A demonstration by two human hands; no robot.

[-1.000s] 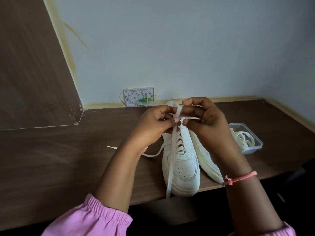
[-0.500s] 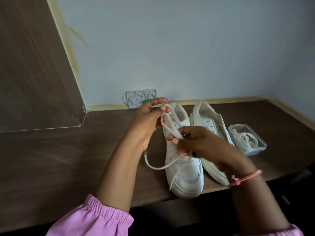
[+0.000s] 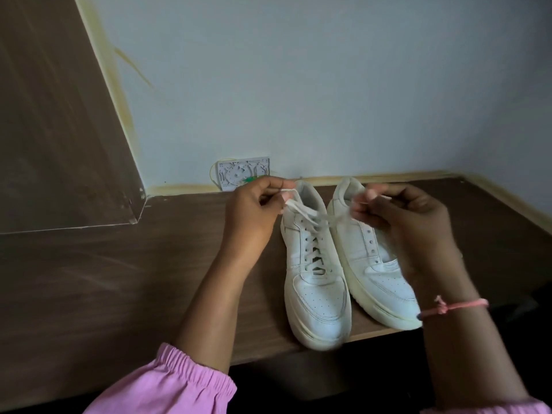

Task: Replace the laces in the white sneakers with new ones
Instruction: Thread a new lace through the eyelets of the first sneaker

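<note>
Lace [image 3: 301, 209] taut between both hands [image 3: 254, 210]

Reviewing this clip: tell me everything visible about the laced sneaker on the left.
The left sneaker is white, leather-look, with a perforated toe and thick off-white sole. It stands upright on the wooden desk, toe toward the camera and slightly over the front edge, side by side with the other sneaker. A white lace crisscrosses its eyelets; the left hand and right hand each pinch one lace end above the collar.
</note>
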